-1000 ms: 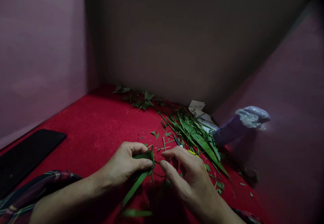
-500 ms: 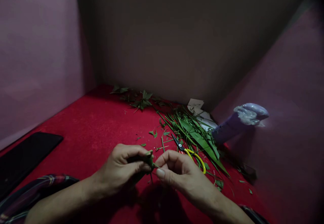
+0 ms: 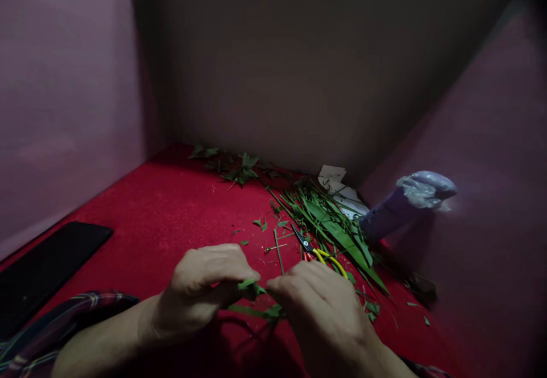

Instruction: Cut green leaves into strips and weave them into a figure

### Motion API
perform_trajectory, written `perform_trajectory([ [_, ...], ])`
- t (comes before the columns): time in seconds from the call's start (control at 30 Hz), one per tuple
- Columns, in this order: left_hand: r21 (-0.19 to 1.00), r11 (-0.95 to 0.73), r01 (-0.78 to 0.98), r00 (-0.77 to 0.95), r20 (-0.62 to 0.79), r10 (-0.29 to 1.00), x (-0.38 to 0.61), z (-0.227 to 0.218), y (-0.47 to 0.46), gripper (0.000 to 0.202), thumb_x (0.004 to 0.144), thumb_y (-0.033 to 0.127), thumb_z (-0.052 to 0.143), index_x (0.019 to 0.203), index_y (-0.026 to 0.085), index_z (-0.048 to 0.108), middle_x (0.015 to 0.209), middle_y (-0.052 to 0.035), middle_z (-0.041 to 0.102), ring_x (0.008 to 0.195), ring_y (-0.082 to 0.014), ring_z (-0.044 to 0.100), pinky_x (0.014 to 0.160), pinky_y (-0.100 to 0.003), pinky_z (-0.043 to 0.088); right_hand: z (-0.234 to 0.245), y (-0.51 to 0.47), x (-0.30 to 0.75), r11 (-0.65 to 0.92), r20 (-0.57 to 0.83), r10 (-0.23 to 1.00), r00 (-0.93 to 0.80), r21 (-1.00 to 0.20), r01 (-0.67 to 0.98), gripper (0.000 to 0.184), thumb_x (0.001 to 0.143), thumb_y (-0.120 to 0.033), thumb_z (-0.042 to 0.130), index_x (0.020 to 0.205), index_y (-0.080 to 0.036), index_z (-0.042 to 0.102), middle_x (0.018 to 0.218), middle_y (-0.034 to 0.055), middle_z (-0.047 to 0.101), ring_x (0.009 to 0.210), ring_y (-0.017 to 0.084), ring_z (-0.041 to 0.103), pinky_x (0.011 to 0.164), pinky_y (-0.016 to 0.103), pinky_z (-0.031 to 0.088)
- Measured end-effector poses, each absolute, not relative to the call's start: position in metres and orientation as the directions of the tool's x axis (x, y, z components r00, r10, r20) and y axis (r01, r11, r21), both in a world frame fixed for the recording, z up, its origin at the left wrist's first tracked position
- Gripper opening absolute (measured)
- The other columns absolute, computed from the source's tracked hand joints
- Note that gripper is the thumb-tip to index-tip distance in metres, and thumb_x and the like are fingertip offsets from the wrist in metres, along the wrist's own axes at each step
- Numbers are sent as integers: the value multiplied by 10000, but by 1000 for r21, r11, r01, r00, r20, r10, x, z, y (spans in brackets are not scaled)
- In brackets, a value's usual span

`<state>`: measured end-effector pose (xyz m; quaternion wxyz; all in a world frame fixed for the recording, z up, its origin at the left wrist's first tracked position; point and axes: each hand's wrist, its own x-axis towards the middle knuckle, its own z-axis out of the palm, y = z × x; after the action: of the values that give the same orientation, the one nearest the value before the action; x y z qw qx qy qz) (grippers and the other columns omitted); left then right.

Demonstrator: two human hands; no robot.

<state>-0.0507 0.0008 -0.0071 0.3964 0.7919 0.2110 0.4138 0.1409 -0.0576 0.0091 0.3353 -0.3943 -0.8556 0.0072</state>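
My left hand (image 3: 209, 284) pinches a small folded green leaf (image 3: 250, 286) that pokes out between thumb and forefinger. My right hand (image 3: 325, 301) is close on its right, back turned up and fingers curled down; its fingertips nearly meet the leaf, and what they hold is hidden. Below the hands hangs a longer green leaf strip (image 3: 252, 311), its far end near the right fingers. Just beyond the right hand lie scissors (image 3: 314, 247) with yellow handles and dark blades, partly covered by that hand.
A heap of long green leaves (image 3: 329, 224) spreads on the red cloth (image 3: 158, 207). White paper pieces (image 3: 346, 196) and a purple cylinder with crumpled clear plastic (image 3: 393, 210) stand behind it. More leaves (image 3: 243, 167) lie along the back wall. A black flat object (image 3: 60, 264) rests at left.
My right hand has turned over, so its back now faces up. The leaf in my left hand sits lower, and a leaf strip now shows beneath the hands.
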Motion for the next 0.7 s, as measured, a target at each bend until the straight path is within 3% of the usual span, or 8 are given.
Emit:
perform_trajectory([
  [0.03, 783, -622, 0, 580, 507, 638, -51, -6, 1, 157, 798, 234, 553, 821, 237, 708, 643, -60, 696, 603, -176, 613, 623, -292, 477, 11, -58, 141, 686, 552, 695, -460, -319, 654, 209, 843, -103, 398, 811, -144, 600, 600, 28, 563, 545, 140, 480, 520, 262, 337],
  [0.1, 725, -689, -8, 608, 550, 572, -52, -5, 0, 184, 819, 228, 526, 855, 246, 706, 669, -58, 709, 621, -171, 623, 654, -298, 482, 16, -60, 141, 610, 445, 791, -419, -532, 587, 170, 849, -114, 427, 837, -149, 593, 654, 23, 593, 580, 124, 515, 546, 234, 376],
  [0.17, 647, -762, 22, 615, 592, 521, -54, -6, -4, 199, 819, 208, 532, 909, 269, 698, 724, -50, 726, 661, -168, 637, 693, -298, 488, 22, -62, 140, 425, 268, 895, -356, -755, 499, 135, 864, -165, 450, 863, -162, 585, 707, 12, 607, 619, 110, 533, 576, 205, 406],
  [0.23, 572, -813, 113, 577, 628, 522, -57, -8, -10, 219, 822, 225, 532, 959, 296, 688, 800, -49, 735, 732, -182, 647, 752, -315, 490, 26, -62, 140, 218, 87, 950, -300, -872, 438, 151, 872, -255, 459, 851, -172, 583, 682, -5, 576, 601, 104, 504, 556, 199, 400],
  [0.33, 521, -821, 234, 514, 650, 560, -60, -15, -23, 290, 877, 264, 424, 1059, 324, 641, 938, -50, 720, 885, -208, 637, 848, -364, 472, 26, -58, 139, 6, -96, 960, -265, -933, 360, 233, 842, -358, 490, 738, -162, 563, 603, -30, 482, 548, 96, 420, 514, 208, 355],
  [0.47, 457, -842, 287, 491, 684, 539, -60, -21, -38, 359, 897, 226, 369, 1203, 354, 506, 1014, -28, 696, 970, -205, 620, 918, -376, 449, 22, -54, 139, -179, -237, 928, -287, -960, 214, 257, 747, -381, 602, 670, -149, 526, 573, -47, 441, 526, 80, 369, 494, 200, 319],
  [0.7, 340, -873, 349, 466, 746, 476, -53, -26, -47, 450, 895, 188, 360, 1308, 364, 356, 1019, -19, 695, 961, -204, 631, 909, -378, 452, 26, -60, 134, -202, -248, 940, -234, -958, 204, 182, 726, -304, 599, 646, -153, 537, 559, -46, 437, 520, 80, 360, 480, 198, 304],
])
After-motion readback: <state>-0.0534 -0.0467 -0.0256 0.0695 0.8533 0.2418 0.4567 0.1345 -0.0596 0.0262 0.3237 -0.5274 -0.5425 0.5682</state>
